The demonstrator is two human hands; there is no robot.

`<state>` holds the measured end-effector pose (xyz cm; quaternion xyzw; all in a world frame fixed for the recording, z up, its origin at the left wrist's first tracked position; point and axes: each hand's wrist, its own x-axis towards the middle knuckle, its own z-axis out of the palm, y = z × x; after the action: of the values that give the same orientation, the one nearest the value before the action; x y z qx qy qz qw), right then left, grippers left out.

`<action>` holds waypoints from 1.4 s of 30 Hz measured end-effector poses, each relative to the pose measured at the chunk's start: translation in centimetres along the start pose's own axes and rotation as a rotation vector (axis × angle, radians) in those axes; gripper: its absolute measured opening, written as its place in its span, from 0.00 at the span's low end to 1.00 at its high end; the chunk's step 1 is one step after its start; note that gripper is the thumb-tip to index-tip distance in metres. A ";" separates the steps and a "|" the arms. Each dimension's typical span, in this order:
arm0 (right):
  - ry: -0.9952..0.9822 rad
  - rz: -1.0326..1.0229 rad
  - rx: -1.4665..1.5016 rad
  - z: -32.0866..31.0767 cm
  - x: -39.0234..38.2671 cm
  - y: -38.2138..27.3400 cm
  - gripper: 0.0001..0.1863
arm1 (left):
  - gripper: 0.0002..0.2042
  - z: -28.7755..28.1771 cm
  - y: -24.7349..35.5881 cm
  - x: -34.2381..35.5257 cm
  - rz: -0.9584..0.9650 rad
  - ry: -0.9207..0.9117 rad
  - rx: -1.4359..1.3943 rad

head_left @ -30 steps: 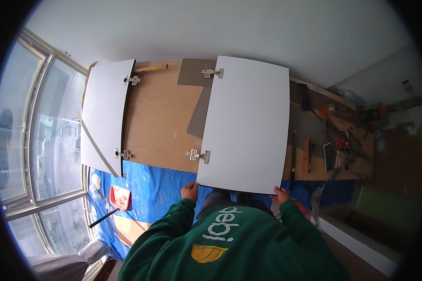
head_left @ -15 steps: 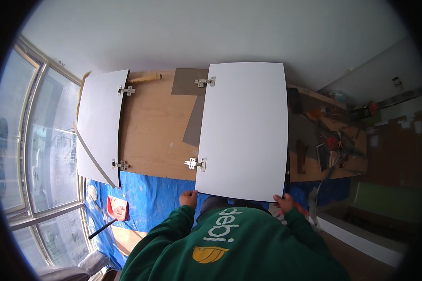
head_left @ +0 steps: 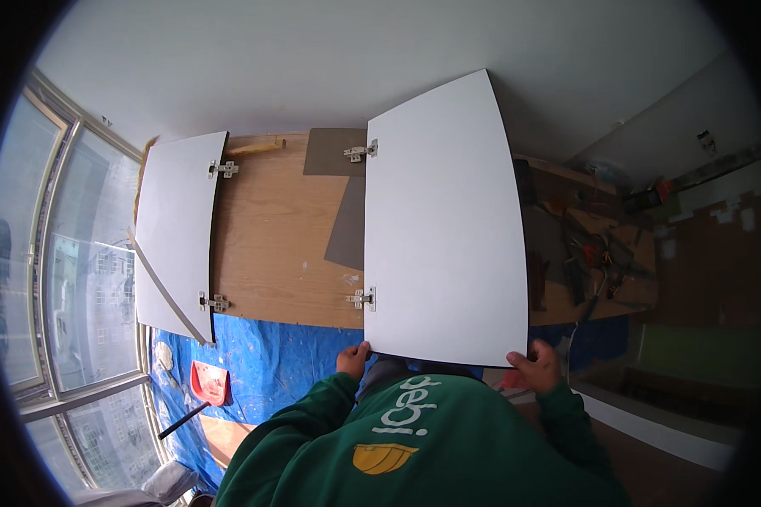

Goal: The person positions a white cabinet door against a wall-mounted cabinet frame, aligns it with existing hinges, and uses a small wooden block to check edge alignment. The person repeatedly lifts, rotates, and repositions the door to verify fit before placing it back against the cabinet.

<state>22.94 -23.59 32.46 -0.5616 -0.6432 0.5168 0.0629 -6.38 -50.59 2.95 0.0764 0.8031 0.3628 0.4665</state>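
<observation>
A large white cabinet door with dark edges stands out over the wooden bench, its right side tilted up. Along its left edge sit two metal hinges, the upper hinge and the lower hinge. My left hand grips the door's near left corner, thumb on the white face. At the near right corner my right hand is closed on the door in the same way. Fingers under the panel are hidden.
The wooden bench top carries a second white door with hinges at the left, grey-brown panels, and tools at the right. Blue sheeting covers the floor, with a red dustpan on it. Windows line the left.
The door's right side has risen, with its far right corner now higher against the wall. Both hands have shifted rightward, still gripping the near corners.
</observation>
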 end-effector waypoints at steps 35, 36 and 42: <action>-0.035 -0.145 -0.143 0.8 -2.6 -5.9 0.14 | 0.12 4.7 5.9 12.1 -0.348 -0.017 -1.376; -0.019 -0.106 -0.197 0.9 -2.6 -5.9 0.12 | 0.11 4.8 6.0 12.1 -0.350 0.032 -1.397; 0.013 -0.182 -0.110 1.4 -2.8 -6.5 0.22 | 0.15 5.3 6.1 10.6 -0.064 0.358 -0.932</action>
<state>18.80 -25.57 38.01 -0.5069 -0.7183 0.4692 0.0828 -9.32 -38.56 -2.05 -0.2285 0.6249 0.6759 0.3168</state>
